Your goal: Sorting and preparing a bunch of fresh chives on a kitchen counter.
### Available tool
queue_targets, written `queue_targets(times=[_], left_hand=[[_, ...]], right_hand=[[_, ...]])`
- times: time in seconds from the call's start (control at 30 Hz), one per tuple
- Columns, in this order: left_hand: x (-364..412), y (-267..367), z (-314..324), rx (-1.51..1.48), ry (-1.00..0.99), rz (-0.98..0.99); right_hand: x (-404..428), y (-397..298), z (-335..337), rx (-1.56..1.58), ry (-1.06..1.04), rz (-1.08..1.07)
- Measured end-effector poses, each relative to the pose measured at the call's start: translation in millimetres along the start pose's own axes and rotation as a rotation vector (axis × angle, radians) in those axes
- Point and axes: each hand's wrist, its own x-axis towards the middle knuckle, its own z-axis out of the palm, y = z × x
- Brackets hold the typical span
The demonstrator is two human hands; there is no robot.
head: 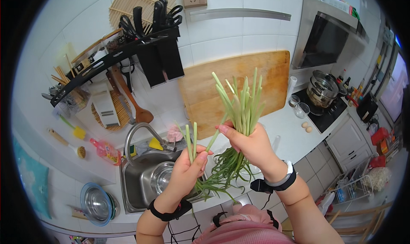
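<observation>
My right hand (pixel 251 141) is closed around a thick bunch of long green stalks (pixel 245 106), which look like garlic chives. Their pale cut ends point up, and the thin dark green leaves (pixel 232 167) droop below the fist. To the left, my left hand (pixel 189 172) grips a few stalks (pixel 194 138) of the same kind, also pale end up. One slanting stalk (pixel 216 138) spans the gap between the thumbs, touched by both hands. Beneath my left hand is a stainless steel sink (pixel 136 189) holding a clear bowl (pixel 161 176).
A curved faucet (pixel 128 144) rises behind the sink. A wooden cutting board (pixel 205 93) leans on the wall. Overhead, a black rack (pixel 115 58) holds knives and scissors. Nested bowls (pixel 96 204) stand at left. Two eggs (pixel 306 127) lie near the stove (pixel 330 115), which bears a pot (pixel 322 88).
</observation>
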Motion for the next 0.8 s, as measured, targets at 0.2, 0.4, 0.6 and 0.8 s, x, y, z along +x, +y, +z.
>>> queue_targets(times=[0.2,0.4,0.6,0.8], left_hand=[[-26,10,-20,0.060,0.016,-0.015],[-53,11,-40,0.056,0.017,-0.030],[-78,13,-47,0.074,-0.040,-0.058],[-102,22,-61,0.040,-0.042,-0.095]], right_hand=[[-2,-2,11,0.030,0.098,-0.013],[-17,1,40,0.098,0.004,-0.011],[-36,5,63,0.089,-0.114,0.024],[-42,5,60,0.104,-0.008,-0.017]])
